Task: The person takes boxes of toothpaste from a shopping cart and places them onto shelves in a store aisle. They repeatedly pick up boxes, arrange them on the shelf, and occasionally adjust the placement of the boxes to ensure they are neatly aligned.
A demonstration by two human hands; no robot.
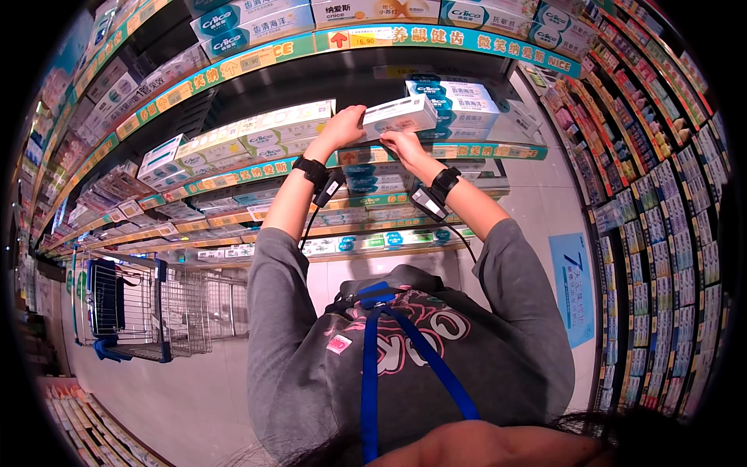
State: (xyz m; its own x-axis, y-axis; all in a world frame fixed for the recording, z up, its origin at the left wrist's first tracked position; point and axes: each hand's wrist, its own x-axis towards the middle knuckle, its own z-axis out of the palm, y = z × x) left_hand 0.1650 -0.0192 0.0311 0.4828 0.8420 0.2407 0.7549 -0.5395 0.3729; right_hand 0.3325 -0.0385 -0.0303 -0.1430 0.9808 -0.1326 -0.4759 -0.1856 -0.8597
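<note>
Both my hands hold a white toothpaste carton (402, 117) at a shelf. My left hand (344, 127) grips its left end from above, and my right hand (407, 147) has its fingers at the lower front edge. Just right of the carton stands a stack of white and teal toothpaste cartons (467, 105), marked Cnice. To the left of my left hand, a row of pale green and white cartons (262, 137) lines the same shelf. The shelf's front rail (432, 153) runs below my hands. Black bands with small devices and cables are on both wrists.
An upper shelf (420, 36) with more cartons and price tags hangs over my hands. Lower shelves with boxes continue beneath. A wire shopping cart (134, 309) stands on the tiled floor at left. Tall product racks (653, 245) line the right, beside a blue floor sticker (572, 290).
</note>
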